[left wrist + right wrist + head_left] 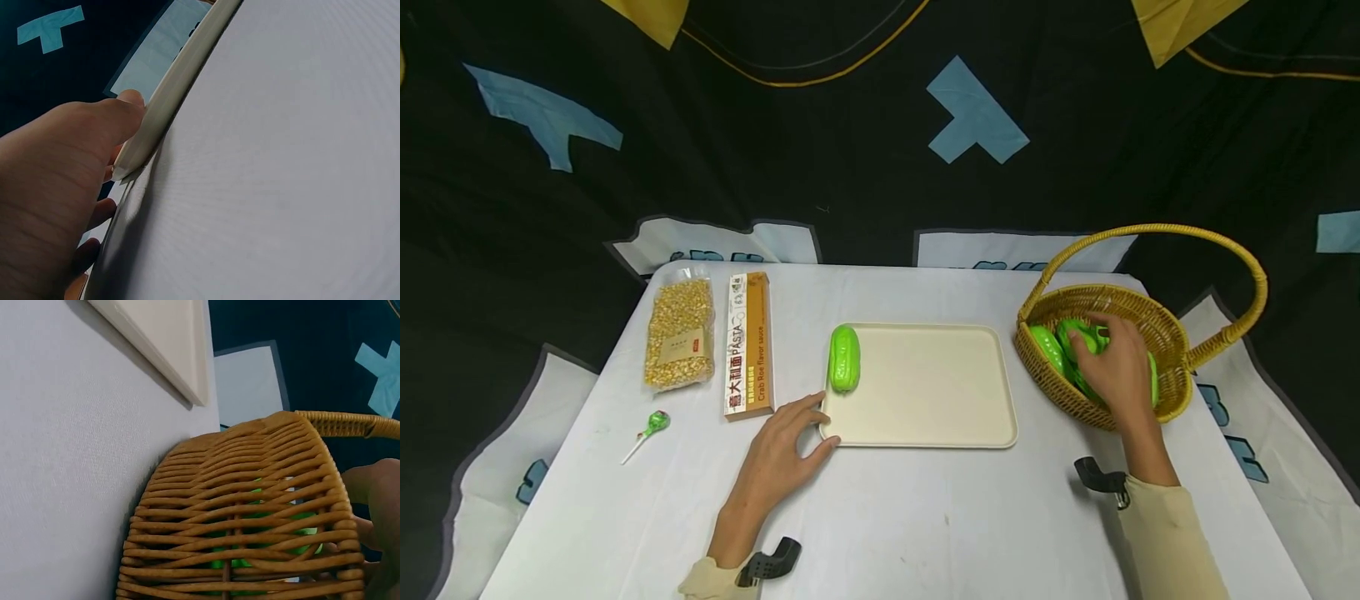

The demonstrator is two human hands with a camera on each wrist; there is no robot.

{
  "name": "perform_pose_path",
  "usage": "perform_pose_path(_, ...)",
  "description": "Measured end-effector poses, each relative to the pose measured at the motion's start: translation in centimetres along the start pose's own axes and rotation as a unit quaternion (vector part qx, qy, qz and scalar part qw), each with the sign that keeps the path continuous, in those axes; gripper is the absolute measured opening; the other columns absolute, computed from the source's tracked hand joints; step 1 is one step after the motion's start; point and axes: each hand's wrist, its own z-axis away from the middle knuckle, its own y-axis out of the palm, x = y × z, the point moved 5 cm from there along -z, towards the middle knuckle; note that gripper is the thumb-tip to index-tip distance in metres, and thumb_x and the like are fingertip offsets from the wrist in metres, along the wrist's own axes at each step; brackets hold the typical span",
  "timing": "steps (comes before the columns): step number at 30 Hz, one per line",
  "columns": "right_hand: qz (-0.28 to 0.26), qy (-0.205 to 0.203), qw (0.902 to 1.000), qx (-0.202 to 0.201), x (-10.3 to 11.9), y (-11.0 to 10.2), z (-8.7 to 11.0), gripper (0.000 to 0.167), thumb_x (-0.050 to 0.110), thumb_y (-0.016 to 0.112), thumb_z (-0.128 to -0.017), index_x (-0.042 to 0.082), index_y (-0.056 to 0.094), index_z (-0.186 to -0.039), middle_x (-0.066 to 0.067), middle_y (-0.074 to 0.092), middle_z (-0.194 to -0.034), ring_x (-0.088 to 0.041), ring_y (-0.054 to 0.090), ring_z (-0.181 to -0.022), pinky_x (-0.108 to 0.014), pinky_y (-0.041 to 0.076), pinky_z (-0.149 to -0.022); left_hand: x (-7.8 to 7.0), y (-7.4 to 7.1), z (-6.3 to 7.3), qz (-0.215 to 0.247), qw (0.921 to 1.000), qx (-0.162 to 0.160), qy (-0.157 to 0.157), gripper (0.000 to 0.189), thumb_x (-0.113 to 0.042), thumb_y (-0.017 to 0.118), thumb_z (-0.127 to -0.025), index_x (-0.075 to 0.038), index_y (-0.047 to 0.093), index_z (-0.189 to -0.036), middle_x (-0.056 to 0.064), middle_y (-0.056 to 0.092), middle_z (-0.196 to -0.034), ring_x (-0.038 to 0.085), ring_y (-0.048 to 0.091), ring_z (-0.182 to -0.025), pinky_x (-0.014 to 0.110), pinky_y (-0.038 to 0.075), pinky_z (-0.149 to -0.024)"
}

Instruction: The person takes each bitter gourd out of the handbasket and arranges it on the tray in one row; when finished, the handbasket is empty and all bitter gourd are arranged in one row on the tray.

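Observation:
A glossy green oblong thing, like a toy vegetable [845,358], lies upright along the left end of the cream tray [925,385]. At the tray's front left corner, my left hand [781,450] touches the rim; in the left wrist view the thumb [130,106] lies against it. My right hand [1116,367] reaches into the wicker basket [1176,400], over several glossy green pieces [1051,348]. Its thumb and fingers stand apart around a green piece, but whether they grip it is unclear. The basket wall hides most of those fingers in the right wrist view.
Left of the tray stand a pasta box [749,346] and a clear bag of yellow corn kernels [681,333]. A green-wrapped lollipop [657,422] lies nearer the front. The basket's tall handle [1157,229] arches above its rim. A white cloth covers the table [940,533].

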Motion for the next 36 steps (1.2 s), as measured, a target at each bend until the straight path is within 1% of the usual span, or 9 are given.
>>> perform_pose_path(8,0.028,0.007,0.9989,0.037,-0.6,0.5,-0.9,0.056,0.034,0.065,-0.107,-0.005,0.057,-0.147,-0.036,0.057,-0.139,-0.054,0.054,-0.127,-0.071,0.047,-0.098,0.0,0.0,0.1,0.002,1.0,-0.005,0.005,0.031,-0.028,0.09,-0.089,-0.013,0.075,-0.11,0.007,0.065,-0.151,0.031,0.062,-0.137,0.049,0.049,-0.116)
perform_pose_path(13,0.039,0.01,0.9974,0.06,-1.0,0.8,-1.4,0.058,0.037,0.063,-0.108,-0.005,0.057,-0.148,-0.036,0.055,-0.145,-0.056,0.051,-0.134,-0.073,0.045,-0.103,0.1,0.0,0.1,0.003,1.0,-0.006,0.006,0.03,-0.028,0.09,-0.089,-0.013,0.075,-0.11,0.007,0.065,-0.151,0.031,0.062,-0.137,0.049,0.049,-0.116)
perform_pose_path(21,0.057,0.022,0.9938,0.093,-1.5,1.2,-1.9,0.061,0.039,0.063,-0.108,-0.005,0.055,-0.149,-0.038,0.053,-0.147,-0.058,0.051,-0.132,-0.074,0.046,-0.101,0.1,0.1,0.1,0.003,1.0,-0.003,0.002,0.03,-0.029,0.09,-0.09,-0.013,0.075,-0.11,0.006,0.064,-0.152,0.031,0.061,-0.138,0.05,0.048,-0.116)
perform_pose_path(27,0.062,0.033,0.992,0.105,-1.8,1.3,-1.9,0.065,0.04,0.063,-0.107,-0.006,0.052,-0.152,-0.041,0.051,-0.146,-0.058,0.051,-0.128,-0.073,0.046,-0.099,0.1,0.1,0.1,0.003,1.0,-0.002,0.001,0.03,-0.029,0.09,-0.09,-0.013,0.075,-0.111,0.006,0.064,-0.152,0.031,0.061,-0.138,0.049,0.049,-0.116)
perform_pose_path(36,0.043,0.035,0.9933,0.101,-1.5,1.0,-1.8,0.062,0.03,0.064,-0.104,-0.007,0.051,-0.152,-0.038,0.056,-0.145,-0.053,0.056,-0.12,-0.068,0.049,-0.092,0.1,0.1,0.1,0.002,1.0,0.0,-0.003,0.03,-0.029,0.09,-0.09,-0.013,0.075,-0.111,0.006,0.064,-0.152,0.031,0.061,-0.138,0.049,0.049,-0.116)
